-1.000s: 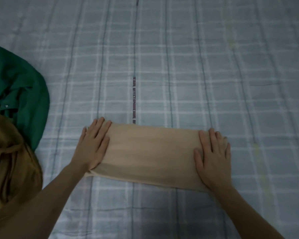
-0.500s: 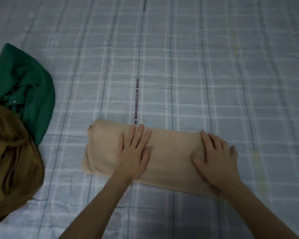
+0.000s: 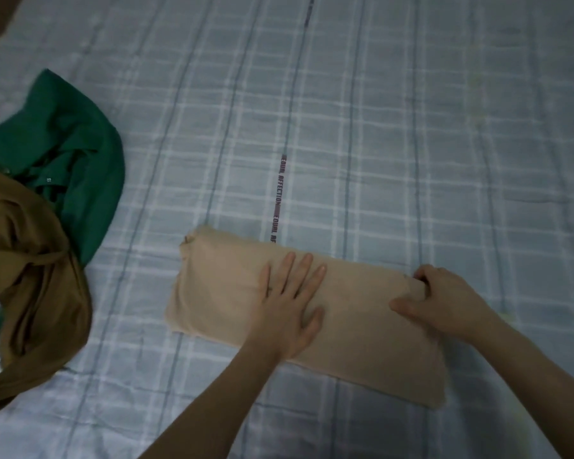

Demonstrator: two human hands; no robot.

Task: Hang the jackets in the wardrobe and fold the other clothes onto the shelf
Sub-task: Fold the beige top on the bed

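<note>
Beige folded garment [image 3: 312,313] lies lower centre on the bed [image 3: 411,127]: your left hand [image 3: 289,303] presses flat, fingers straight, right hand [image 3: 444,299] pinches its right end; a quick lift likely unrolls the 2 layers.

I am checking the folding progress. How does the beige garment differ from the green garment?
The beige garment is folded into a flat strip; the green garment lies crumpled. The left hand presses the beige one and the right hand grips its end; nothing touches the green one. Both lie on the checked sheet.
</note>
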